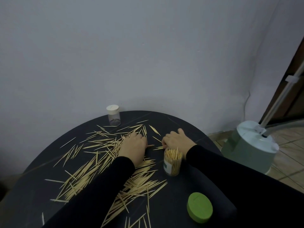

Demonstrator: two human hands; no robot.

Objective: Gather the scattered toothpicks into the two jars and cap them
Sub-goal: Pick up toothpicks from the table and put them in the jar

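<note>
I see the left hand resting flat on the toothpicks. The right hand pinches some, just beyond the open jar (nearly full). The capped jar stands far left; the green lid lies near right.

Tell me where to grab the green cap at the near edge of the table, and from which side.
Take the green cap by its short side wall, thumb and fingers on opposite sides, coming from above. It is a low round disc lying flat, apart from the open jar, with bare table around it. The right hand looks nearer, so probably use that.
</note>
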